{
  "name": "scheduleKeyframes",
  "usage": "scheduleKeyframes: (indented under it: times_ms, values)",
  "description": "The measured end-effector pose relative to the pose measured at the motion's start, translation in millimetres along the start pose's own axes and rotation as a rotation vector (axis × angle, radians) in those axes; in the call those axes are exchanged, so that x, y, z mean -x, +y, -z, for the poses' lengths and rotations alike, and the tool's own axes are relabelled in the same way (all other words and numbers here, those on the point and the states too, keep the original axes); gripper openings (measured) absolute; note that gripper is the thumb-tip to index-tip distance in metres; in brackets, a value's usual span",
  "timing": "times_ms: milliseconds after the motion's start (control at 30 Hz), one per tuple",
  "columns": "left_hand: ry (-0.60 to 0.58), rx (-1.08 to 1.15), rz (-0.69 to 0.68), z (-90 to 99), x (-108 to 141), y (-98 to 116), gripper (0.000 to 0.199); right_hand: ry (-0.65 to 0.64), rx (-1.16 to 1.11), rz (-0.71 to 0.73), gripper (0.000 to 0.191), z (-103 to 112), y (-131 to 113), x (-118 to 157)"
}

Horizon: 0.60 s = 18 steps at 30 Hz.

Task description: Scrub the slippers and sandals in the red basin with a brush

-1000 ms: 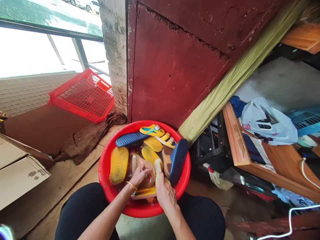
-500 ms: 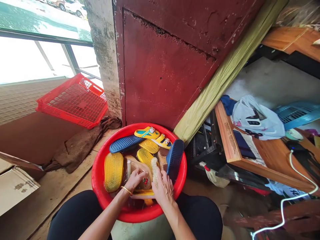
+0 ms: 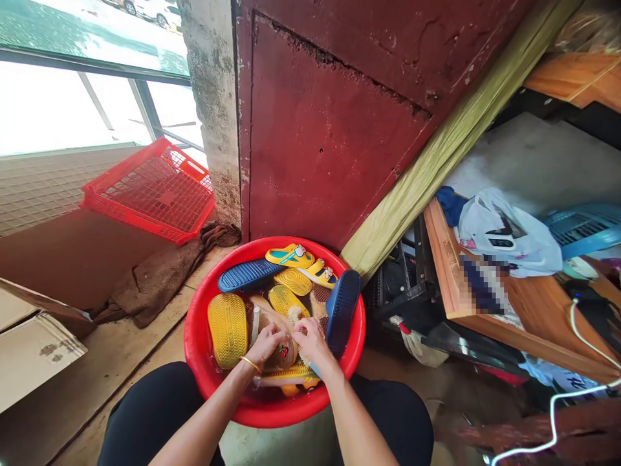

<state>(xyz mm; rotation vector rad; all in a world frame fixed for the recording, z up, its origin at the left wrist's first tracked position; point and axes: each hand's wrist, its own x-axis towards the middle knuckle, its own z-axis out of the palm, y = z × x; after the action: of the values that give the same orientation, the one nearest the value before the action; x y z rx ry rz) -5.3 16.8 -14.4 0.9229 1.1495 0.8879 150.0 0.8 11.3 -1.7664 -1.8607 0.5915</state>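
Note:
Inside a red plastic basin (image 3: pixel 196 323) lies a beige sandal (image 3: pixel 284 353) with a small red cherry ornament. My left hand (image 3: pixel 268 343) is closed in a pinch at the sandal's upper. Close beside it, my right hand (image 3: pixel 313 343) has curled fingers, thumb and forefinger together over the sandal. A scrub brush with pale bristles (image 3: pixel 294 315) shows partly under the right hand, which covers most of it. Yellow slippers (image 3: pixel 227 331) lie around the hands, some sole up. Two dark blue soles (image 3: pixel 343 314) lean against the basin's wall.
The basin stands between my knees, in front of a dark red door (image 3: pixel 330 142). A red crate (image 3: pixel 155 194), brown cloth (image 3: pixel 150 285) and cardboard box (image 3: pixel 39 356) are at left. On the right, a wooden desk (image 3: pixel 543 304) holds a plastic bag (image 3: pixel 509 233).
My right hand has drawn its fingers in from along the brush to a pinch near the left hand. The view has shifted slightly, while my left hand stays at the sandal.

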Motion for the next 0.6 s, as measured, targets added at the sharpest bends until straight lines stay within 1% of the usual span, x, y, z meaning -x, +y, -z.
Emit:
scheduleKeyframes:
  times_ms: [67, 133, 233, 300, 367, 400, 433, 500, 600]
  values:
    - [0.005, 0.011, 0.004, 0.1, -1.2, -1.0, 0.012, -0.014, -0.012, 0.009, 0.016, 1.6, 1.8, 4.1]
    - [0.005, 0.022, 0.008, 0.2, -2.2, -1.6, 0.011, -0.029, -0.022, 0.03, 0.03, 4.4, 3.2, 11.8]
    - [0.001, 0.04, 0.019, 0.2, -3.2, -2.4, 0.012, -0.05, -0.038, 0.071, 0.052, 10.1, 5.9, 30.0]
    - [-0.006, 0.05, 0.026, 0.1, -3.3, -2.9, 0.014, -0.018, 0.002, 0.068, 0.058, 14.1, 8.0, 45.2]
    - [-0.017, 0.059, 0.028, 0.1, -3.3, -3.1, 0.014, 0.023, 0.122, 0.025, 0.061, 17.4, 9.2, 60.3]
    - [-0.024, 0.063, 0.028, 0.2, -3.2, -3.0, 0.014, 0.023, 0.202, -0.004, 0.064, 18.4, 8.9, 66.9]
    - [-0.033, 0.066, 0.027, 0.4, -3.2, -2.7, 0.015, 0.001, 0.284, -0.031, 0.067, 18.9, 7.9, 72.3]
    - [-0.054, 0.066, 0.025, 0.8, -3.3, -2.0, 0.015, -0.082, 0.421, -0.073, 0.072, 18.5, 4.0, 78.4]
    - [-0.083, 0.055, 0.022, 1.8, -3.0, -0.9, 0.014, -0.157, 0.546, -0.112, 0.072, 15.9, -4.2, 75.8]
